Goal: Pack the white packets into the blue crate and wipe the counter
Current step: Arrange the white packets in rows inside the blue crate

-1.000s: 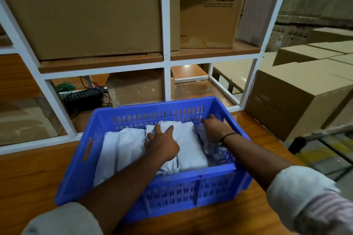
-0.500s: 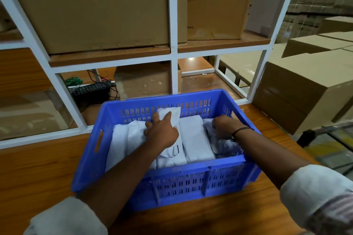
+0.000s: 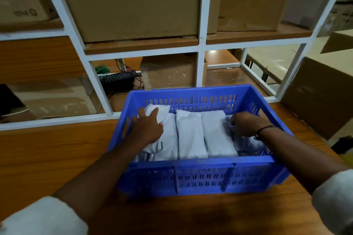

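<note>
The blue crate (image 3: pixel 202 174) stands on the wooden counter (image 3: pixel 47 154) in front of me. Several white packets lie side by side inside it, among them a middle packet (image 3: pixel 190 135) and one to its right (image 3: pixel 217 133). My left hand (image 3: pixel 148 128) is inside the crate at the left and grips the leftmost white packet (image 3: pixel 164 112), whose far end sticks up under my fingers. My right hand (image 3: pixel 246 123) is curled over a greyish packet (image 3: pixel 246 144) at the crate's right side; its fingertips are hidden.
A white-framed shelf unit (image 3: pixel 201 47) rises just behind the crate, loaded with large cardboard boxes (image 3: pixel 133 2). A black device with cables (image 3: pixel 117 79) sits on the lower shelf. More cardboard boxes (image 3: pixel 321 93) stand at the right edge of the counter.
My left hand has slid its packet from the middle of the crate to the left end. The right hand stays at the right side. The view has tilted and moved closer.
</note>
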Demonstrator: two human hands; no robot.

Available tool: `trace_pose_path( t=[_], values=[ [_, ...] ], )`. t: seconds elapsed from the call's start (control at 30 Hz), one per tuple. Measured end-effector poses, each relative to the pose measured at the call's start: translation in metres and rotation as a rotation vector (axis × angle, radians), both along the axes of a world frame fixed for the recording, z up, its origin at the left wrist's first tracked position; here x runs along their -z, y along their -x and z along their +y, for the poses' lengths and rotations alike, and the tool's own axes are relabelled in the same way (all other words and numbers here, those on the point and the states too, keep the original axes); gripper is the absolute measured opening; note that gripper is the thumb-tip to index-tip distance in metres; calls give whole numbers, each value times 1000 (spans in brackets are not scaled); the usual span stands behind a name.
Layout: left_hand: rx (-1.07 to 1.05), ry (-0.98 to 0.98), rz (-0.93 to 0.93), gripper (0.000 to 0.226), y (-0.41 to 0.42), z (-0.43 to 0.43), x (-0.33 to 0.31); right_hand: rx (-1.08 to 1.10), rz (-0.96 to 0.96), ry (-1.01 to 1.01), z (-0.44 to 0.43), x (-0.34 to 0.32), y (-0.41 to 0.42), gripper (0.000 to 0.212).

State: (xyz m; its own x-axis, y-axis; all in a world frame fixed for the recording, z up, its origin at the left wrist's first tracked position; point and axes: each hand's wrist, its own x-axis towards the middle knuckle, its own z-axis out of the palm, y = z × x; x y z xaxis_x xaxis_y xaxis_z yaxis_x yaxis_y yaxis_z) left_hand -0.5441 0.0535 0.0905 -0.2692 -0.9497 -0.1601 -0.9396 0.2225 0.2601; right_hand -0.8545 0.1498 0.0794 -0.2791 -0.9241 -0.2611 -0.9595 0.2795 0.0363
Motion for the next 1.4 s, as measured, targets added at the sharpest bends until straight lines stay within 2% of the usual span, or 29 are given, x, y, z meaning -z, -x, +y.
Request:
trace_pose_path(
  t=[0.17,0.33,0.43,0.57,0.67,0.8,0.87,0.93,1.0,1.1,1.2,1.4],
  values=[
    [19,-20,19,62,1,0,-1,-42,-23,91,-6,-15,-12,24],
    [8,312,-13,61,-8,-13,-17,-55,-211,208,-29,-34,-52,38],
    [27,315,-158,65,-15,-10,-13,-101,-268,263,-47,-41,-86,36],
    [106,224,-346,88,-26,-8,4,-143,-308,331,-68,-46,-125,34],
    [290,233,-402,108,-37,-18,2,-175,-308,315,-77,-46,-143,30],
    [566,120,-602,137,-52,-37,-2,-162,-338,260,-85,-40,-158,34],
    [620,167,-734,143,-55,-37,1,-190,-330,224,-88,-33,-167,40],
    [636,218,-798,135,-52,-33,3,-215,-319,185,-90,-24,-175,45],
    [617,194,-783,127,-49,-33,3,-236,-287,140,-89,-14,-180,44],
    [582,71,-706,148,-44,-35,-3,-227,-225,110,-86,-6,-178,40],
    [549,-79,-586,152,-39,-39,-4,-199,-210,133,-85,-8,-167,42],
    [568,-202,-584,150,-34,-45,9,-158,-227,136,-81,-8,-152,36]
  ],
)
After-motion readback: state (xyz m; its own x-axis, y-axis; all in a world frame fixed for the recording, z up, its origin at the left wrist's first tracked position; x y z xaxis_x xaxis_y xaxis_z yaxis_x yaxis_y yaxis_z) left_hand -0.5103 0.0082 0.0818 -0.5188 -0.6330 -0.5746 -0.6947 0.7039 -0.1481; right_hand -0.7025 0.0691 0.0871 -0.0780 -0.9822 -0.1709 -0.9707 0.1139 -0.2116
